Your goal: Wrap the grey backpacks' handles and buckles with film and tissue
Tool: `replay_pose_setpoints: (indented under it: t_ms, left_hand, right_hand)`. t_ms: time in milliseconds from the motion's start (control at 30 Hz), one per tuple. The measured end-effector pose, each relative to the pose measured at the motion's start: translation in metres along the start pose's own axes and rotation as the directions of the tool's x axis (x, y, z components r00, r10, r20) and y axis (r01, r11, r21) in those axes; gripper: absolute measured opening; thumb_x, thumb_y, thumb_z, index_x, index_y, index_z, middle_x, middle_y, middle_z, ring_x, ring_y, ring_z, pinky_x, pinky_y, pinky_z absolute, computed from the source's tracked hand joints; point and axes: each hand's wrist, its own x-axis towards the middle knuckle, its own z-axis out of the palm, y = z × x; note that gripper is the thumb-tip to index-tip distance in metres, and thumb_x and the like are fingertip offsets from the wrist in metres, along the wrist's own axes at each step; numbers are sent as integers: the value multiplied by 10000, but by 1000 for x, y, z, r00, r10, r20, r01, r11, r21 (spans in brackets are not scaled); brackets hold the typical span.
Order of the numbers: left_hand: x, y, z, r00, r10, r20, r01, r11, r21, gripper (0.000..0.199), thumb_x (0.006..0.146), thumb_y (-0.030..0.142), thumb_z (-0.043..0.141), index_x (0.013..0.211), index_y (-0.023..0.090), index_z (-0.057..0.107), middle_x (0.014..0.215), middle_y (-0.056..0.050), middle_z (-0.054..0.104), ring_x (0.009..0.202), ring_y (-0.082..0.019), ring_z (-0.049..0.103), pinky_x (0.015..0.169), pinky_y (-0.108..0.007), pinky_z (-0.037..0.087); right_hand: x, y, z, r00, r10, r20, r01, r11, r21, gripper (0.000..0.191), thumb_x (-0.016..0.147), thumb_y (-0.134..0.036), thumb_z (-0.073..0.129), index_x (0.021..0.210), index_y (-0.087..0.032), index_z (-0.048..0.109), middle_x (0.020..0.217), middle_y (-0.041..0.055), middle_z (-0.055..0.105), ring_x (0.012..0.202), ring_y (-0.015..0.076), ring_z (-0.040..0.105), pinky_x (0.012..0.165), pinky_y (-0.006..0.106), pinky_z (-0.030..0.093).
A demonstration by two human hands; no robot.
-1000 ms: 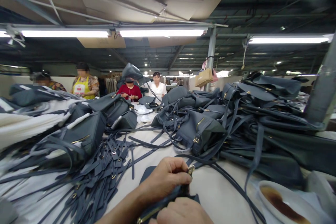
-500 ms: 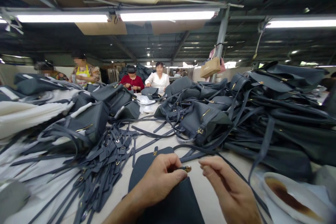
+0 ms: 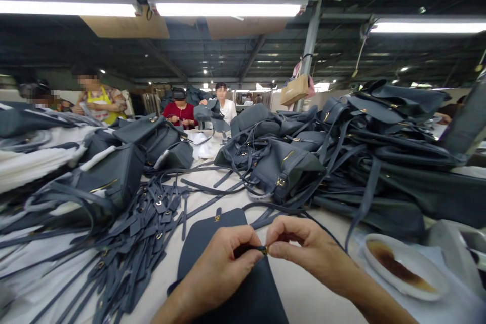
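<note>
My left hand is closed in a pinch around a narrow dark blue strap end. A small gold metal fitting shows at its tip, between the hands. On that fitting, the thumb and fingertips of my right hand are pressed together; whether they also hold a smaller part is hidden. Beneath both hands lies a dark blue bag flap on the pale table. The flap has a gold clasp and a short tab near its far edge.
Loose straps with gold rings pile up at left. Dark bags are heaped ahead and to the right. A white dish with brown residue stands at right on a pale sheet. Co-workers are across the table.
My right hand has moved left and its fingertips have come onto the gold fitting held in my left hand. The view has shifted slightly. A co-worker across has lifted a dark bag.
</note>
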Motion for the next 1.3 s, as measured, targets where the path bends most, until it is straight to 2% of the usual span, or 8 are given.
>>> replay_pose_setpoints:
  t_ms: [233, 400, 500, 567, 700, 800, 1167, 1300]
  left_hand:
    - [1, -3, -1, 999, 32, 7, -31, 997, -67, 134, 808, 212, 520, 678, 179, 521, 646, 42, 459, 649, -126, 420, 621, -236, 328]
    - [2, -9, -2, 993, -89, -75, 69, 968, -240, 190, 796, 338, 530, 694, 180, 505, 659, 36, 436, 644, -133, 383, 611, -252, 324]
    - [2, -9, -2, 995, -82, -62, 65, 967, -246, 195, 786, 343, 534, 685, 179, 504, 654, 34, 431, 647, -134, 382, 613, -254, 317]
    - [3, -9, -1, 995, -79, -60, 62, 966, -250, 204, 788, 352, 538, 685, 179, 504, 650, 36, 429, 641, -133, 379, 605, -253, 312]
    - [3, -10, 1, 997, -53, -64, 38, 974, -225, 200, 809, 334, 542, 685, 178, 518, 652, 35, 445, 643, -133, 388, 607, -252, 314]
    - [1, -11, 1, 998, -21, -64, 11, 987, -161, 166, 826, 282, 532, 705, 171, 553, 666, 28, 479, 668, -139, 425, 627, -251, 330]
    - [-1, -10, 2, 998, 41, -52, -42, 999, -34, 134, 826, 209, 514, 719, 176, 585, 663, 28, 516, 670, -139, 468, 636, -245, 340]
    - [0, -10, 1, 998, 37, -49, -40, 997, -61, 155, 839, 236, 498, 715, 176, 569, 671, 25, 500, 673, -141, 449, 638, -252, 334]
  right_hand:
    - [1, -6, 1, 983, -174, 53, 181, 925, -334, 122, 884, -204, 527, 764, -201, 503, 777, -7, 523, 746, 156, 484, 678, 269, 363]
    - [-18, 43, 15, 839, -540, 71, 369, 467, -804, 226, 924, -108, 425, 738, -207, 506, 736, 24, 600, 658, 173, 548, 598, 271, 366]
    - [-29, 74, 6, 871, -462, 167, 317, 268, -910, 321, 953, -245, 489, 636, -224, 537, 551, 6, 612, 458, 174, 550, 472, 287, 318]
    - [-30, 76, -3, 920, -372, 125, 250, 310, -917, 318, 947, -303, 514, 645, -229, 581, 518, 4, 631, 436, 186, 579, 454, 291, 338]
    - [-20, 38, -10, 952, -299, -59, 196, 748, -635, 215, 961, -290, 472, 1003, -233, 675, 933, 50, 740, 850, 196, 685, 718, 276, 500]
    - [-8, 7, -5, 973, -214, -92, 161, 903, -397, 239, 950, -366, 513, 958, -247, 721, 918, 25, 732, 877, 186, 660, 791, 280, 482]
    - [11, -22, 1, 993, 96, 72, -77, 969, -234, 84, 770, -254, 574, 718, -188, 583, 641, -37, 523, 628, 131, 478, 595, 249, 361]
    - [9, -26, 2, 994, -61, 85, 94, 880, -465, 101, 856, -222, 484, 756, -209, 489, 740, -12, 515, 694, 154, 478, 640, 272, 358]
